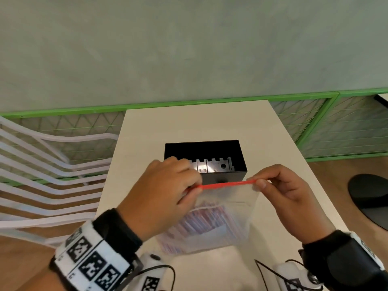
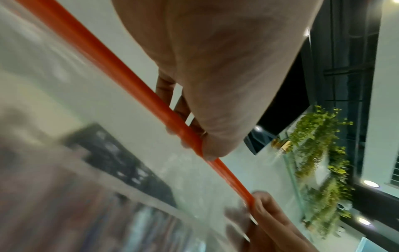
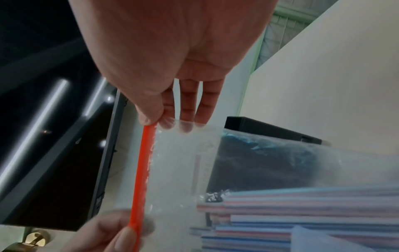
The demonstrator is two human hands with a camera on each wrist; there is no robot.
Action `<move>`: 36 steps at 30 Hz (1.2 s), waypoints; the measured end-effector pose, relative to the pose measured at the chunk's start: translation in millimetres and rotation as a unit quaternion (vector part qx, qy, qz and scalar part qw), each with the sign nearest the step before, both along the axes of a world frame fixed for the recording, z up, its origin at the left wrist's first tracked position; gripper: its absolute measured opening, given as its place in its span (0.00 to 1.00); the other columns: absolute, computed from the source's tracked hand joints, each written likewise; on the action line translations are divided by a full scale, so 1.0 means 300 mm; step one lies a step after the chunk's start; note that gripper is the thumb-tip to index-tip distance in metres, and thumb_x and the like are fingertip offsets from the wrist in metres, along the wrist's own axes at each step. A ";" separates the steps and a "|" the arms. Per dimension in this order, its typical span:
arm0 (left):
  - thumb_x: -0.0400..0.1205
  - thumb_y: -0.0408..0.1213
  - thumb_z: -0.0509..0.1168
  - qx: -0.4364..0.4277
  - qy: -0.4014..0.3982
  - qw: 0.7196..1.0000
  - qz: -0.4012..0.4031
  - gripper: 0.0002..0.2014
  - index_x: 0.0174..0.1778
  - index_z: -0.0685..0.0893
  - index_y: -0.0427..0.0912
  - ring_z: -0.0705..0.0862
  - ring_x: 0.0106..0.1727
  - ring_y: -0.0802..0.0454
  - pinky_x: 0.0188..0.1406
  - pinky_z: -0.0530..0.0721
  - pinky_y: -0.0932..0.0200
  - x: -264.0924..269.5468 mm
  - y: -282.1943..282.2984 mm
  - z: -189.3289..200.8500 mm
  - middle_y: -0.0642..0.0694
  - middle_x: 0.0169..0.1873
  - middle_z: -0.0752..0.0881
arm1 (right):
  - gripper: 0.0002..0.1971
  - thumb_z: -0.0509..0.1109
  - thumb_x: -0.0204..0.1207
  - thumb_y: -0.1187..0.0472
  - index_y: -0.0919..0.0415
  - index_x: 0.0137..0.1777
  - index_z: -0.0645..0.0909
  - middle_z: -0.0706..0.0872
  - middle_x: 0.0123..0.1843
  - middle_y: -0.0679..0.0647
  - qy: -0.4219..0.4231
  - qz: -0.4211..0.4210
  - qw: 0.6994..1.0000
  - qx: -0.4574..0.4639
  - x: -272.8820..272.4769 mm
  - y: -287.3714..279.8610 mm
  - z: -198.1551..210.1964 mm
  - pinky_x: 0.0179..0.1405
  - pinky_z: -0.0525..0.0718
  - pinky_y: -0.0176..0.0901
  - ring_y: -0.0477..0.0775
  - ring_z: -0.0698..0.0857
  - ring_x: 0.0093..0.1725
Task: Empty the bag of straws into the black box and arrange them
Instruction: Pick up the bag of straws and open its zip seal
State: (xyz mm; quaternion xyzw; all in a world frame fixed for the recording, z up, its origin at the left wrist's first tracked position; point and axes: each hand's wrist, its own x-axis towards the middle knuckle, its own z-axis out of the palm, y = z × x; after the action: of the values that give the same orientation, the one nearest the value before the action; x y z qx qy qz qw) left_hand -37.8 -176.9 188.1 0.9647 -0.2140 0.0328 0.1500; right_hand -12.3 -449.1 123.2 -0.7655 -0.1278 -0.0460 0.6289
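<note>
Both hands, left hand (image 1: 168, 192) and right hand (image 1: 287, 198), pinch the clear plastic bag of striped straws (image 1: 212, 221) by its red zip strip (image 1: 227, 184), likely to open it; the open black rectangular box (image 1: 226, 150) waits at 12 o'clock on the tabletop (image 1: 168, 127).

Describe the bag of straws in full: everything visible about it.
The bag is clear, crinkly plastic with a red zip strip along its top, apparently still sealed. Striped straws lie stacked inside. It hangs over the white table, just before the black box. The left hand and right hand pinch the strip's ends.
</note>
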 end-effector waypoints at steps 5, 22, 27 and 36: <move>0.84 0.54 0.56 0.037 0.016 0.998 0.056 0.07 0.48 0.79 0.63 0.77 0.49 0.59 0.51 0.74 0.52 -0.040 0.137 -0.019 0.64 0.43 0.82 | 0.04 0.67 0.79 0.60 0.56 0.46 0.84 0.92 0.46 0.59 0.024 0.001 0.999 0.042 0.000 -0.025 -0.039 0.50 0.90 0.56 0.65 0.90 0.48; 0.85 0.44 0.65 -0.195 0.059 0.961 0.186 0.05 0.47 0.83 0.60 0.85 0.53 0.58 0.38 0.83 0.68 -0.125 0.262 -0.137 0.62 0.48 0.87 | 0.10 0.70 0.80 0.45 0.50 0.47 0.80 0.90 0.60 0.61 0.081 -0.026 0.989 0.124 0.006 0.003 -0.118 0.57 0.90 0.61 0.74 0.89 0.60; 0.85 0.42 0.66 -0.354 0.054 0.915 0.185 0.03 0.49 0.84 0.54 0.91 0.50 0.50 0.51 0.89 0.53 -0.132 0.233 -0.129 0.50 0.45 0.92 | 0.27 0.81 0.69 0.51 0.53 0.66 0.78 0.90 0.63 0.53 0.155 0.057 0.984 0.071 -0.011 0.011 -0.142 0.63 0.88 0.55 0.55 0.90 0.65; 0.61 0.59 0.84 -0.467 0.263 0.810 0.236 0.44 0.73 0.73 0.66 0.77 0.74 0.64 0.75 0.76 0.49 -0.124 0.227 -0.364 0.60 0.70 0.83 | 0.11 0.68 0.87 0.56 0.45 0.53 0.93 0.94 0.54 0.37 0.204 0.075 0.973 -0.073 -0.026 0.147 -0.133 0.64 0.85 0.43 0.37 0.89 0.56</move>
State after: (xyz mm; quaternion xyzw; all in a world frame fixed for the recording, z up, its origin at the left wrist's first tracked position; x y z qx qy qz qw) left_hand -74.9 -108.8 78.9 0.7708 0.1088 -0.0921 0.6210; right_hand -20.2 -405.2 83.3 -0.7907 -0.0568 0.1681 0.5859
